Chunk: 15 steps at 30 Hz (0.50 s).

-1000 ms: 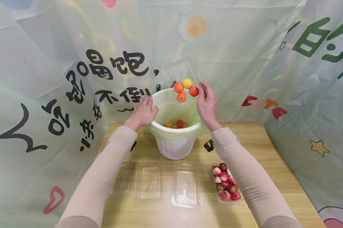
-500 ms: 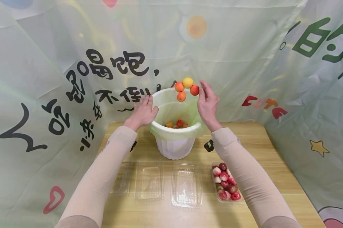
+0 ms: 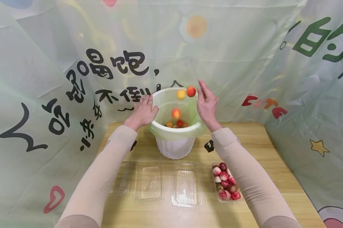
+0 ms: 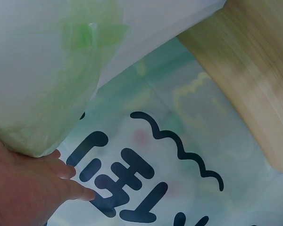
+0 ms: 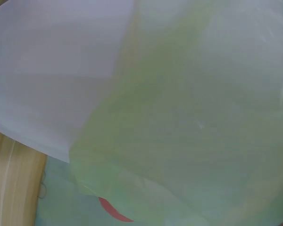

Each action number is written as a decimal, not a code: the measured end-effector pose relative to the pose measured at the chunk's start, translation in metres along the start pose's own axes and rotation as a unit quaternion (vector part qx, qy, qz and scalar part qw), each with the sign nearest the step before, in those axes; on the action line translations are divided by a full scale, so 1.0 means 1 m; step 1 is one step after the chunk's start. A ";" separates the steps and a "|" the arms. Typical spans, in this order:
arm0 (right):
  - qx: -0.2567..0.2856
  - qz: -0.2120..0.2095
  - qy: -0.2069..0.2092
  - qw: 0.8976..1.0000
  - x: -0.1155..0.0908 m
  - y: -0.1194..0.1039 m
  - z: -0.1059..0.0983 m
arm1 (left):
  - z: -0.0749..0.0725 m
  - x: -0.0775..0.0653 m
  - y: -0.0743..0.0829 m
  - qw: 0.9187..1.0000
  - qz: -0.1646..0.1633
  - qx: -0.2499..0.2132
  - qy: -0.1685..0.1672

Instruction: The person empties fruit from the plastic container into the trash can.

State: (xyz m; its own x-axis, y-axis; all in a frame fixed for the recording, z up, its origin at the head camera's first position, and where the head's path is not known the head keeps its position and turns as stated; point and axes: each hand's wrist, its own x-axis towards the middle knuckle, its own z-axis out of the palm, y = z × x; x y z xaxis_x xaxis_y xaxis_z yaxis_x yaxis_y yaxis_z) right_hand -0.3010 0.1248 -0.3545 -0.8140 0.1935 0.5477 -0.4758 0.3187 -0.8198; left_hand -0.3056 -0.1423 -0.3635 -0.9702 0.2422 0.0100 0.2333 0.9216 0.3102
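Observation:
My right hand pinches the side of a clear plastic container, tipped steeply over a white bin; its outline is barely visible against the backdrop. A red round fruit and a yellow one are near the container's lower end. An orange fruit is in mid-air inside the bin's mouth. Several more red and orange fruits lie inside. My left hand rests on the bin's left rim, fingers extended. A pale green bag lines the bin and folds over its rim.
Two clear plastic containers, one in the middle and one further left, lie on the wooden table. Another clear container is partly behind my left forearm. A container of red, white and dark fruits stands at the right. Printed cloth surrounds the table.
The container in my right hand has tipped further. Its fruits have slid down, and some have dropped into the bin. My left hand has stayed on the rim.

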 end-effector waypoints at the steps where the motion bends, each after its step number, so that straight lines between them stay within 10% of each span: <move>1: 0.002 0.000 0.001 1.000 0.000 0.000 0.000 | 0.000 0.000 0.000 1.000 0.000 0.000 0.000; 15: -0.026 -0.030 0.032 0.999 -0.002 -0.001 0.001 | 0.000 -0.001 0.002 1.000 0.000 -0.006 0.003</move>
State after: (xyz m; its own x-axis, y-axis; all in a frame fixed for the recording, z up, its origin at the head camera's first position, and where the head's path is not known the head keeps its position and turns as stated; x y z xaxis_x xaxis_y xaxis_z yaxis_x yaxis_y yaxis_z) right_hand -0.2993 0.1234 -0.3550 -0.7613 0.2312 0.6058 -0.5030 0.3790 -0.7768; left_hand -0.3040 -0.1411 -0.3630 -0.9704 0.2408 0.0165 0.2332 0.9177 0.3218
